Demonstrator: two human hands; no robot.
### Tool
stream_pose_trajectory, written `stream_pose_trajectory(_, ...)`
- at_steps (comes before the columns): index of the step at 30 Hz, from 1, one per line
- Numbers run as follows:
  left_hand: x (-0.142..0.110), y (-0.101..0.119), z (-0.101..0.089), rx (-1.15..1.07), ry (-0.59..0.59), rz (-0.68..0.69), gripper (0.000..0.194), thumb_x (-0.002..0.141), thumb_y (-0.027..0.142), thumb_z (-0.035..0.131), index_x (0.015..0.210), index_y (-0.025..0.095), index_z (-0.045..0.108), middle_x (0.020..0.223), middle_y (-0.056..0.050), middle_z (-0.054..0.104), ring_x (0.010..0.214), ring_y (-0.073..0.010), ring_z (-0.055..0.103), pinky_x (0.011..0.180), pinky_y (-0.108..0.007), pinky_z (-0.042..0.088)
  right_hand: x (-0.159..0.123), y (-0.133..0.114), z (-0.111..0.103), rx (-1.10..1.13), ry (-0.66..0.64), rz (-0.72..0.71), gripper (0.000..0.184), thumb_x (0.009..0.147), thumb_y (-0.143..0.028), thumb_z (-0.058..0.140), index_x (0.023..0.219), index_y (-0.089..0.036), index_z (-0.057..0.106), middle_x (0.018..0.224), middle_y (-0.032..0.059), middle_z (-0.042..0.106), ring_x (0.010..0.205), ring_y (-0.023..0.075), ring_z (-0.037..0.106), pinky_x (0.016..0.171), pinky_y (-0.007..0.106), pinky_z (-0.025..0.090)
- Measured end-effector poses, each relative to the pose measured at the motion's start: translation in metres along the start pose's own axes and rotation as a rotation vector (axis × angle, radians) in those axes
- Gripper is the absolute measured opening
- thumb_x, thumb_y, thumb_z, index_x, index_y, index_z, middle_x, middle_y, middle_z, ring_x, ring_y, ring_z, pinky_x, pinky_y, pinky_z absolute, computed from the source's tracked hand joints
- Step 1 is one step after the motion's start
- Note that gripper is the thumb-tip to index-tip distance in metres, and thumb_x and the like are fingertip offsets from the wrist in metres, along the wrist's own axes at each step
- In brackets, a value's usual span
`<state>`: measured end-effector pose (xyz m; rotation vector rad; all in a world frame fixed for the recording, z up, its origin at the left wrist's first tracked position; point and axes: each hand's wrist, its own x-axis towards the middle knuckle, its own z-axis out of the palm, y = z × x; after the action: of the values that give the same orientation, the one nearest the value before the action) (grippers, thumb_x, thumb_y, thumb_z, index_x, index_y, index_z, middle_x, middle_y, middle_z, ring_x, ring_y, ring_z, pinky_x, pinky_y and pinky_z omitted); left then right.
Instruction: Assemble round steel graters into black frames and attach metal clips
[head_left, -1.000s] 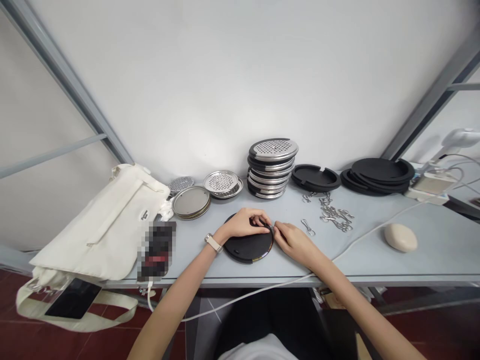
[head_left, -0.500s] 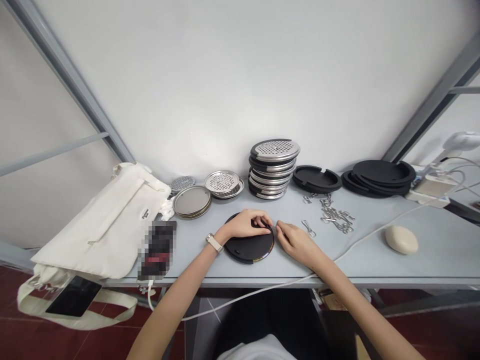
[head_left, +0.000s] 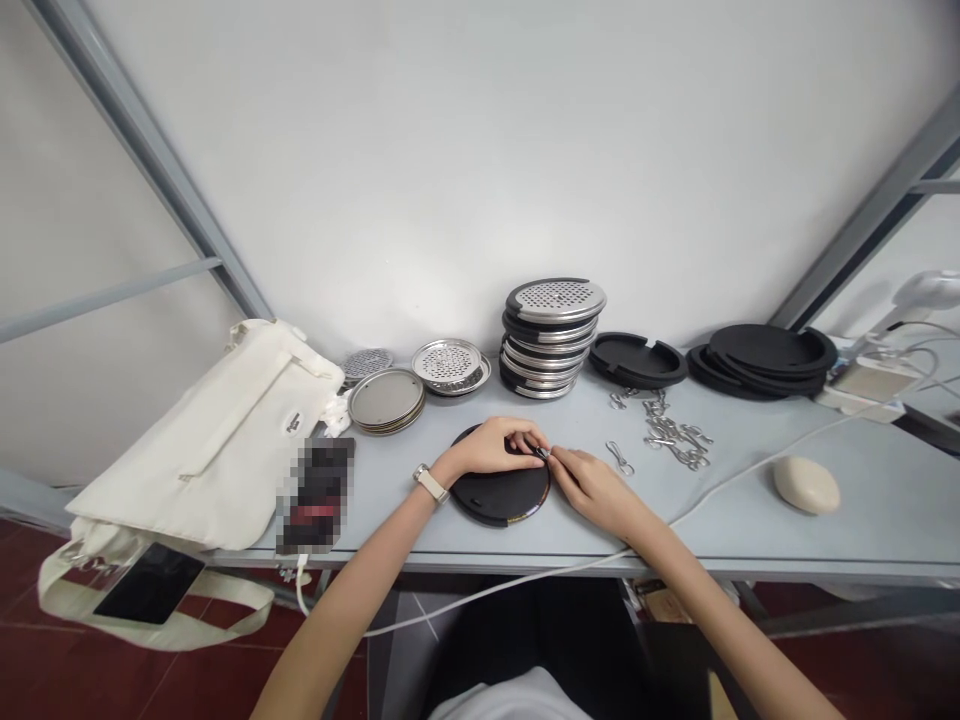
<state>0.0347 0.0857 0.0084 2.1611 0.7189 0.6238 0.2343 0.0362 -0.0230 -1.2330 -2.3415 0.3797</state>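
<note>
On the table in front of me lies a round black disc with a thin shiny rim along its lower right edge. My left hand rests over its upper part, thumb and curled fingers gripping near the right edge. From that side my right hand pinches a small shiny metal piece between thumb and forefinger, touching the left fingertips. The exact shape of the piece is hidden by the fingers. A single metal hook clip lies just beyond my right hand.
Several more hook clips lie in a heap. Behind stand a stack of perforated metal discs, metal lids and black round covers. A white bag is left; a white cable and cream mouse are right.
My right hand has shifted slightly left, closing the gap to my left fingertips. A shiny metal bit now shows between them. The whole view has moved a little.
</note>
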Motion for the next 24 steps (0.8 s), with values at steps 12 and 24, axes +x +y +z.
stream_pose_trajectory(12, 0.0002, 0.0, -0.0001, 0.005, -0.01, -0.025, 0.025, 0.078, 0.024, 0.066, 0.101, 0.014, 0.067, 0.09, -0.005, 0.067, 0.077, -0.0116, 0.056, 0.074, -0.023, 0.044, 0.0005, -0.0006, 0.003, -0.02, 0.03, 0.005, 0.028, 0.096, -0.027, 0.029, 0.079, -0.02, 0.049, 0.072, 0.0042, 0.061, 0.061, 0.016, 0.055, 0.06, 0.027, 0.038)
stream_pose_trajectory(24, 0.0, 0.0018, -0.0003, 0.016, -0.016, -0.046, 0.025, 0.079, 0.024, 0.065, 0.101, 0.015, 0.067, 0.091, -0.005, 0.068, 0.079, -0.0125, 0.057, 0.076, -0.024, 0.044, -0.0001, -0.0005, 0.0036, -0.027, 0.067, 0.018, 0.027, 0.096, -0.027, 0.031, 0.074, -0.021, 0.046, 0.066, 0.0028, 0.059, 0.056, 0.0154, 0.052, 0.056, 0.026, 0.035)
